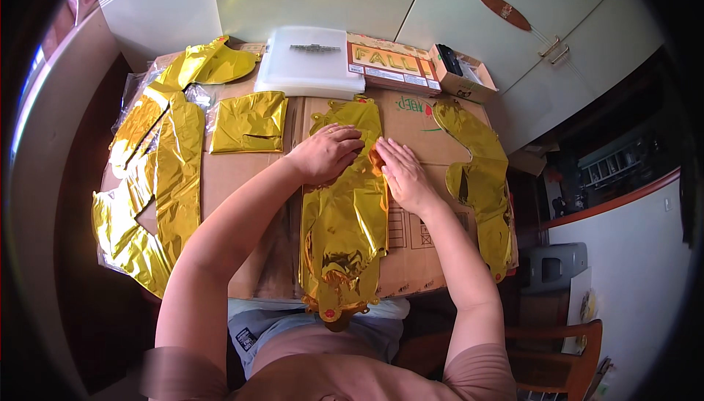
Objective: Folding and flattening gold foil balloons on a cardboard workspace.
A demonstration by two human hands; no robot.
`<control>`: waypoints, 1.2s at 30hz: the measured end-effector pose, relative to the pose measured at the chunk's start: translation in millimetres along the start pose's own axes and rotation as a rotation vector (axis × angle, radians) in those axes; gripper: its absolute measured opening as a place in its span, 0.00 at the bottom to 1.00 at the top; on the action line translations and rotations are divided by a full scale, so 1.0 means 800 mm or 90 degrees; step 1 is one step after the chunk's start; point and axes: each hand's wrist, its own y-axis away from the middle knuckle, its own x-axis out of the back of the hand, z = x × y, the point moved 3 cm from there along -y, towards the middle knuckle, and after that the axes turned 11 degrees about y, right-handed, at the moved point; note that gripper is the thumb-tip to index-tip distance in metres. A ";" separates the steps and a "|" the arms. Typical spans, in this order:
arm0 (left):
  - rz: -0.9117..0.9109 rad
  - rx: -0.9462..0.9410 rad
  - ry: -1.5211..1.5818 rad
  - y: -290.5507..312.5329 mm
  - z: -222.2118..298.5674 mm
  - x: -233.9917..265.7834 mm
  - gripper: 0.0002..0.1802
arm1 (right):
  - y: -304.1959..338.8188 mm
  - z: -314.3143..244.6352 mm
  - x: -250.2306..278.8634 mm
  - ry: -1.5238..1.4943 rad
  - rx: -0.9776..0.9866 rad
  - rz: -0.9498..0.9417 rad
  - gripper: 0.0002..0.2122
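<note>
A flat gold foil balloon (345, 218) lies lengthwise down the middle of the cardboard, its near end hanging over the front edge. Across its upper part rests my left hand (328, 153), fingers bent and close together on the foil; their tips are partly hidden. My right hand (405, 175) lies along the balloon's right edge with fingers stretched out, pressing on the foil. An orange-looking fold of foil shows by its fingertips. Small red dots mark the balloon's far and near ends.
Cardboard (418, 137) covers the table. Another curved gold balloon (480, 174) lies right; large foil shapes (176, 181) spread left, beside a folded foil piece (249, 122). At the back stand a translucent plastic case (301, 71), a printed box (392, 64) and an open carton (469, 82). A wooden chair (579, 357) stands near right.
</note>
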 end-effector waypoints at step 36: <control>-0.067 0.040 -0.066 -0.005 0.025 0.036 0.24 | 0.009 -0.009 0.005 0.079 0.021 -0.072 0.27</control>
